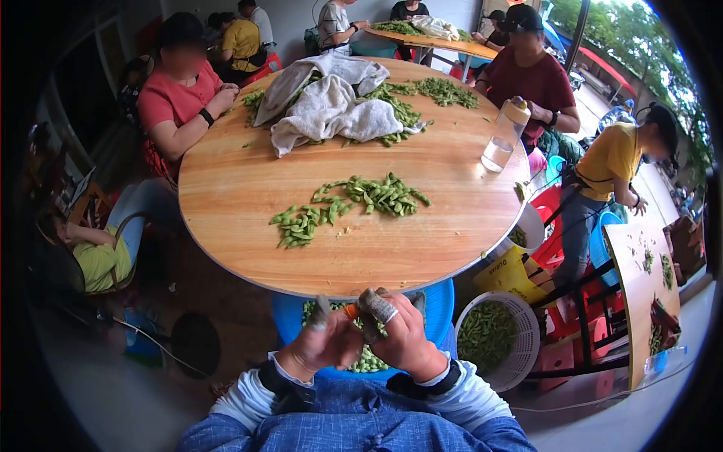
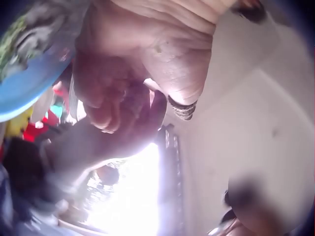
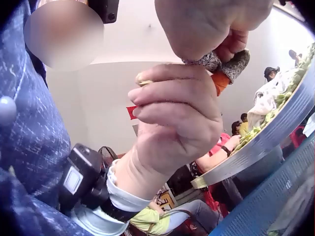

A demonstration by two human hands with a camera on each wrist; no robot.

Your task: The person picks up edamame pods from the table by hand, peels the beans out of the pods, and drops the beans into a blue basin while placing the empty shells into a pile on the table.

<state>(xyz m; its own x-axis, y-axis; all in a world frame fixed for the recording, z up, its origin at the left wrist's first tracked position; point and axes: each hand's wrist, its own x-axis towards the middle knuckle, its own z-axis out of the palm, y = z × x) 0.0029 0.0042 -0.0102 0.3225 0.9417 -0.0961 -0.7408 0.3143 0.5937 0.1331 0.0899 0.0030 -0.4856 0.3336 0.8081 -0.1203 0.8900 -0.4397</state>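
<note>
We found both hands low, just under the near edge of the counter [image 1: 452, 226] and over a blue basin [image 1: 443, 305]. The left hand [image 1: 325, 340] and the right hand [image 1: 403, 337] were clenched against each other, fingers curled in, with grey cloth finger sleeves [image 1: 376, 306] on some tips and an orange one between them. Whether a pod was pinched inside that knot of fingers we could not tell, since no view showed one.

We judged the work to be somewhere in the middle. The basin held a layer of green beans [image 1: 367, 363] directly beneath the hands, and a white basket [image 1: 521, 361] beside it on the right was part full of green pods. A loose pile of pods [image 1: 376, 194] lay untouched on the counter, well apart from the hands, and more green heaps lay farther back around a grey towel [image 1: 331, 105] (other people sat there).

For writing, we made out only dark lettering on a yellow bucket [image 1: 506, 277] by the basket, too small and tilted to read with any certainty. The clear bottle [image 1: 503, 137] showed no label that we could see.
</note>
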